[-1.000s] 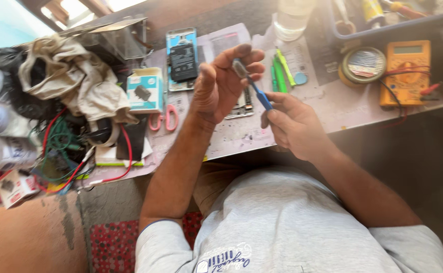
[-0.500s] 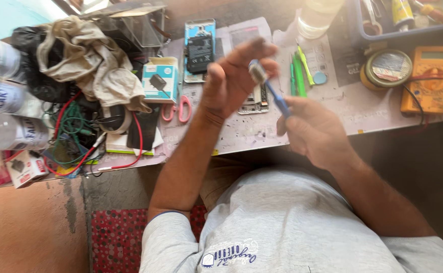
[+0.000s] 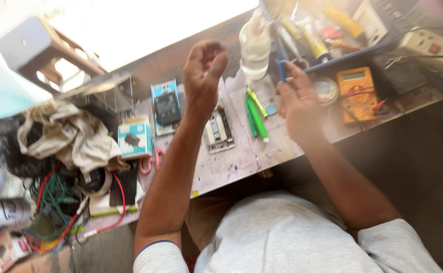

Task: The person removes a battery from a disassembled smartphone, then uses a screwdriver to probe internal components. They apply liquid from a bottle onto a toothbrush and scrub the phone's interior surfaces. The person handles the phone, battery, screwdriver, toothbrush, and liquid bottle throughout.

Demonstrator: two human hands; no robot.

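Note:
My left hand [image 3: 204, 71] is raised above the workbench [image 3: 221, 169] with its fingers curled toward the thumb; I cannot see whether anything small sits in them. My right hand [image 3: 296, 103] hovers further right, close to the corner of a blue tray [image 3: 342, 54], and pinches what looks like a blue-handled tool [image 3: 281, 71], blurred. Below and between the hands lies an opened phone [image 3: 219, 131] with its insides showing. Green pen-like tools [image 3: 256, 115] lie just right of it.
An orange multimeter [image 3: 358, 93], a round tin [image 3: 326, 91] and a power strip [image 3: 433, 43] sit at the right. A clear bottle [image 3: 256, 45] stands at the back. Left of the phone are a packaged battery [image 3: 167, 106], a pale blue box [image 3: 134, 139], pink scissors [image 3: 151, 162], a rag [image 3: 65, 136] and tangled wires [image 3: 55, 202].
Both hands have moved apart: the left rose and curled, the right drew away toward the blue tray with the tool. The camera tilted up and nearer.

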